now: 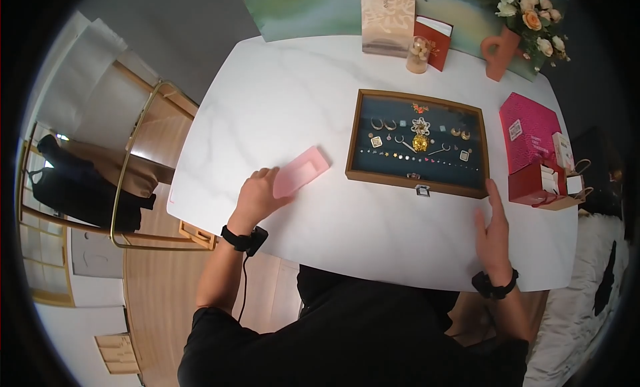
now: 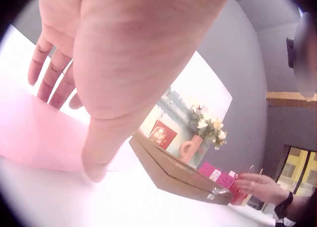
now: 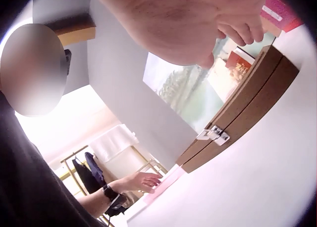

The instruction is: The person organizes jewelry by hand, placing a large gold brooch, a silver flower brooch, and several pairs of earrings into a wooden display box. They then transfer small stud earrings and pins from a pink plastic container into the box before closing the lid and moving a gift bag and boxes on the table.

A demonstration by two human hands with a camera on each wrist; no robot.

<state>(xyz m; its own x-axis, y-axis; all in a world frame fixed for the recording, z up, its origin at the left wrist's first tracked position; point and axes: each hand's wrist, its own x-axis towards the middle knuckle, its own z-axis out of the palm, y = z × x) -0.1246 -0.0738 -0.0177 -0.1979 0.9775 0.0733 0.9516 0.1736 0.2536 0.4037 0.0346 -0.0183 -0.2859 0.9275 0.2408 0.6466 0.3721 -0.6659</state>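
A wooden display case (image 1: pixel 353 134) with a glass top and a metal clasp (image 1: pixel 423 190) lies on the white table, with rows of jewelry on dark lining inside. My left hand (image 1: pixel 259 197) is at a pink tray (image 1: pixel 287 182) left of the case; its fingers lie relaxed along the tray's near-left side, and in the left wrist view the tray (image 2: pixel 34 133) shows beyond the fingers. Beside the case's front right corner is my right hand (image 1: pixel 494 237), fingers extended; whether it touches the case is unclear. In the right wrist view the clasp (image 3: pixel 218 135) is on the case's front.
A pink box (image 1: pixel 527 130) and a red box (image 1: pixel 527 184) with a paper bag stand at the right. Along the back are a beige card (image 1: pixel 387 27), a red booklet (image 1: pixel 437 44), a glass jar (image 1: pixel 418 57) and a flower vase (image 1: pixel 501 54).
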